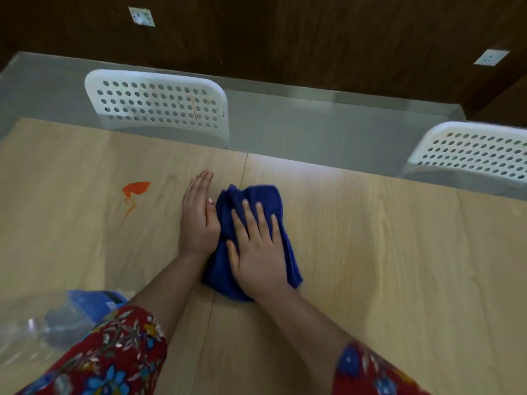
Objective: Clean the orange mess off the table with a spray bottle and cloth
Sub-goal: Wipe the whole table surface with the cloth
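Observation:
An orange smear [136, 189] with a thin trail below it lies on the light wooden table [385, 252], left of centre. A bunched dark blue cloth [256, 201] rests on the table in the middle. My right hand [258, 252] lies flat on top of the cloth, fingers spread. My left hand [198, 215] stands on its edge against the cloth's left side, fingers straight, thumb touching the fabric. A clear spray bottle with a blue head [85, 306] lies at the lower left, partly hidden by my left sleeve.
Two white perforated chairs stand beyond the table's far edge, one at the back left [156, 102], one at the right [470, 155]. Behind them is a grey floor strip and a dark wood wall with sockets [141, 16].

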